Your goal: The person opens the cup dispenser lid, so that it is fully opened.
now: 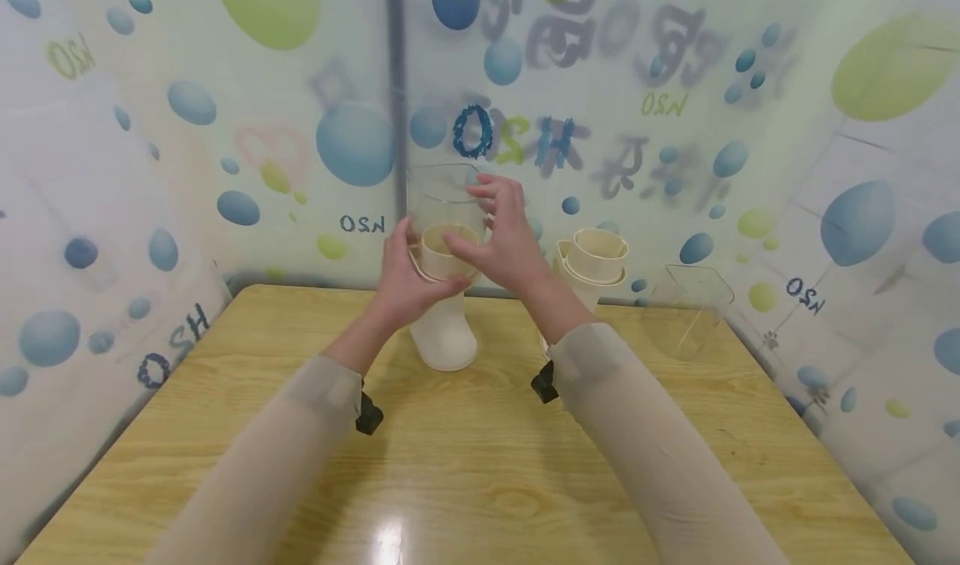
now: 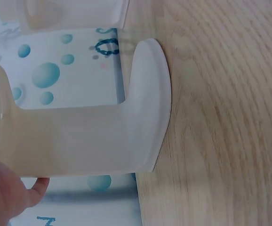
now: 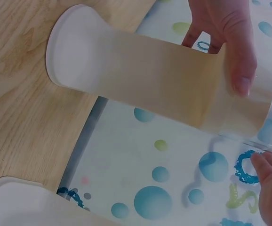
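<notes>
A cream plastic stand (image 1: 442, 336) with a flared foot stands upright on the table, a round collar at its top. My left hand (image 1: 412, 277) grips the stand just under that collar, thumb across the front. On the collar sits a clear, open-topped plastic container (image 1: 438, 188). My right hand (image 1: 510, 244) holds this container from the right, thumb across its front and fingers along its side. In the right wrist view, fingertips (image 3: 263, 162) of that hand meet the container's edge. The left wrist view shows the stand's foot (image 2: 150, 108) flat on the wood.
A second cream stand (image 1: 596, 257) with a similar collar stands to the right, partly behind my right forearm. Farther right is another clear container (image 1: 688, 311) near the table's back edge. Behind the wooden table (image 1: 465, 465) hangs a patterned curtain (image 1: 285, 98).
</notes>
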`<state>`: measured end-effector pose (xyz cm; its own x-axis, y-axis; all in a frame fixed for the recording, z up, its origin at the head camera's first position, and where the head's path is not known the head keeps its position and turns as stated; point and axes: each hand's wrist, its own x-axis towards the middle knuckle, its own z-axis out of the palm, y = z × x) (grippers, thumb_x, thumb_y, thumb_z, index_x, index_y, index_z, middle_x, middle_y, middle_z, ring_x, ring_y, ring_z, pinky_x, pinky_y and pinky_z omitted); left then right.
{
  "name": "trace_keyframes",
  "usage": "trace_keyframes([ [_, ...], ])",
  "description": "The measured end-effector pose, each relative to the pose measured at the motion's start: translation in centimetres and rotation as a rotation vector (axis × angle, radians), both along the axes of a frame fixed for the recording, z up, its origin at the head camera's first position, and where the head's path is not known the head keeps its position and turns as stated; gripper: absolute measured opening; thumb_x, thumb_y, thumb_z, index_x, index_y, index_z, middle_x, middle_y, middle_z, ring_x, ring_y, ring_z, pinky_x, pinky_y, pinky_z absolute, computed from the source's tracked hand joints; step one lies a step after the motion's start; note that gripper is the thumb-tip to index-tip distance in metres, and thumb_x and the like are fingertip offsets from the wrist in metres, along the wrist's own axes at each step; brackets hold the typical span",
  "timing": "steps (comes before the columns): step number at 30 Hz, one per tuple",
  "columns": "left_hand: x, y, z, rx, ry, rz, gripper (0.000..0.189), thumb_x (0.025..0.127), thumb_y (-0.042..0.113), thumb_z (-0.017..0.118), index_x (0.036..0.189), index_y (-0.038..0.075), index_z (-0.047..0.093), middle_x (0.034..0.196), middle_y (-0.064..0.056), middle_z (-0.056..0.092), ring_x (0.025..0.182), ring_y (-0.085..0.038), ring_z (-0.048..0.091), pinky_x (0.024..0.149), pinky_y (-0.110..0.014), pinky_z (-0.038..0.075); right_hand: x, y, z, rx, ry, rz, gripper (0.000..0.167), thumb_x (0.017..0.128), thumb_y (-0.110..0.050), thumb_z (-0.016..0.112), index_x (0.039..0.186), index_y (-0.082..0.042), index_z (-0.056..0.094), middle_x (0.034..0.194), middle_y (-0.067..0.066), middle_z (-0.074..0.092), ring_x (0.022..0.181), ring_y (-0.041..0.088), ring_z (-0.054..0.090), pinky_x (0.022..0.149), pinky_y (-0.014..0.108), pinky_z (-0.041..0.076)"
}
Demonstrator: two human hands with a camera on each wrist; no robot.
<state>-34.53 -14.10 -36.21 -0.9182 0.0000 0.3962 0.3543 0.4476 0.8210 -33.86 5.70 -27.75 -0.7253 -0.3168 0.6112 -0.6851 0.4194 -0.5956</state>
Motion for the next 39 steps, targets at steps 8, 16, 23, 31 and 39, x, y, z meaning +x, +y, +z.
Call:
trace_keyframes([
  [8, 0.8, 1.3, -0.4, -0.022, 0.068, 0.094, 0.134, 0.071, 0.056, 0.101, 0.170, 0.018, 0.020, 0.155, -0.015, 0.041, 0.137, -0.031, 0.044, 0.112, -0.054, 0.048, -0.1, 0.4, -0.6, -0.056, -0.005, 0.042, 0.077, 0.092, -0.023, 0.085, 0.151, -0.007, 0.038, 0.172, 0.011, 0.029, 0.150, 0.043, 0.053, 0.121, 0.057, 0.049],
  [16, 1.7, 2.0, -0.5, -0.034, 0.108, 0.119, 0.133, 0.071, 0.056, 0.100, 0.170, 0.018, 0.020, 0.154, -0.017, 0.040, 0.137, -0.034, 0.041, 0.110, -0.057, 0.047, 0.3, -0.6, -0.7, -0.069, 0.012, -0.058, 0.084, 0.090, -0.039, 0.090, 0.157, -0.016, 0.044, 0.162, 0.012, 0.030, 0.140, 0.035, 0.059, 0.120, 0.050, 0.050],
  [23, 1.8, 2.2, 0.2, 0.001, 0.011, 0.078, 0.140, 0.073, 0.058, 0.098, 0.173, 0.018, 0.009, 0.169, -0.019, 0.028, 0.151, -0.039, 0.037, 0.121, -0.065, 0.043, 0.8, -2.2, -0.3, -0.078, -0.026, -0.198, 0.082, 0.088, -0.052, 0.090, 0.154, -0.018, 0.055, 0.164, 0.007, 0.031, 0.126, 0.028, 0.060, 0.108, 0.048, 0.055],
  [31, 1.7, 2.0, 0.6, -0.033, -0.001, 0.054, 0.136, 0.075, 0.056, 0.097, 0.170, 0.016, 0.007, 0.165, -0.020, 0.029, 0.145, -0.040, 0.040, 0.118, -0.063, 0.044, 1.5, -2.6, 0.3, -0.071, -0.095, -0.239, 0.079, 0.091, -0.056, 0.084, 0.153, -0.023, 0.048, 0.158, 0.007, 0.055, 0.132, 0.032, 0.062, 0.104, 0.053, 0.056],
  [39, 1.5, 2.0, 0.6, -0.045, 0.013, 0.056, 0.134, 0.074, 0.055, 0.099, 0.169, 0.018, 0.012, 0.163, -0.019, 0.033, 0.144, -0.037, 0.042, 0.112, -0.061, 0.050, 1.4, -2.3, 0.6, -0.077, -0.089, -0.232, 0.075, 0.092, -0.052, 0.084, 0.154, -0.023, 0.054, 0.159, 0.009, 0.057, 0.134, 0.037, 0.064, 0.108, 0.055, 0.056],
])
